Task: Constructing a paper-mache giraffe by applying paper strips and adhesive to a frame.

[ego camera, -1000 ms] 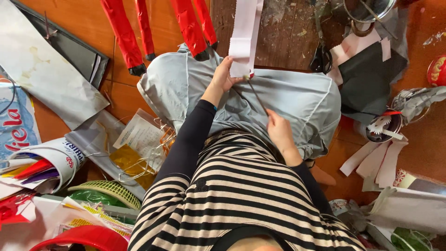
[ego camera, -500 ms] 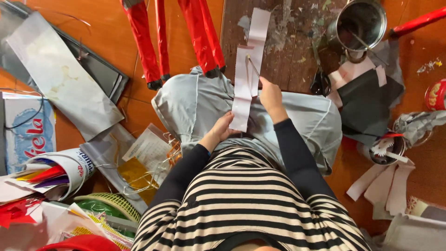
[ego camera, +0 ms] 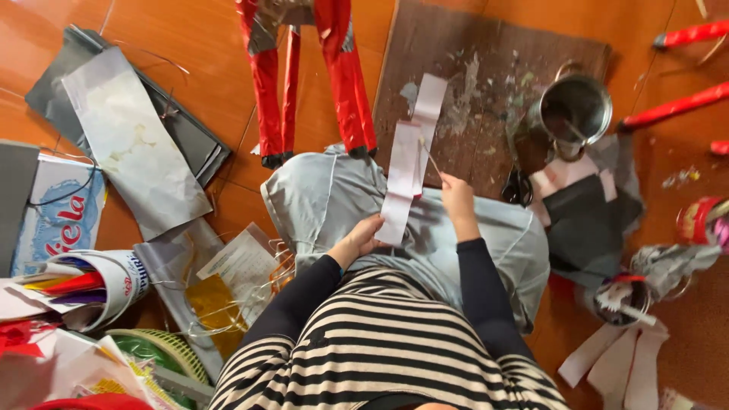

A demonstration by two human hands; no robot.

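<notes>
A: Holding a white paper strip [ego camera: 410,163] at centre frame, over the lap. Left hand [ego camera: 363,238] pinches its lower end, fingers pressed together on the paper. Strip runs up toward the wooden board [ego camera: 486,83] on the floor.

B: Right hand [ego camera: 458,194]?

A: Closed on a thin stick or brush [ego camera: 431,159], tip resting on the strip's right edge near mid-length. Cannot tell if the tip carries paste.

B: Step in hand?

A: My reading: working along the strip with the stick, likely spreading or smoothing something on it. Metal pot [ego camera: 575,111] sits upper right on the board, scissors [ego camera: 518,185] just below it, more white strips [ego camera: 615,361] lower right.

B: What does the next move call for?

A: Judging only: the left pinch keeping the strip taut, so the stick can travel its length without the paper buckling. Red-wrapped frame legs [ego camera: 345,83] stand close at upper centre.
</notes>
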